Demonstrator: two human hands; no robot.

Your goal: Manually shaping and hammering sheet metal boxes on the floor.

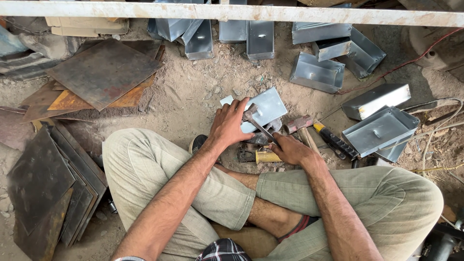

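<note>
I sit cross-legged on a dirt floor. My left hand presses down on a grey sheet-metal piece lying on the ground in front of me. My right hand grips the handle of a small hammer whose head rests on the metal piece, right beside my left fingers. A second hammer with a rusty head and wooden handle lies just right of the piece, and a yellow-handled tool lies under my right hand.
Several folded grey metal trays lie scattered ahead and to the right. Rusty flat plates are stacked at upper left and lower left. A black-and-yellow screwdriver, cables at the right and a white bar on top.
</note>
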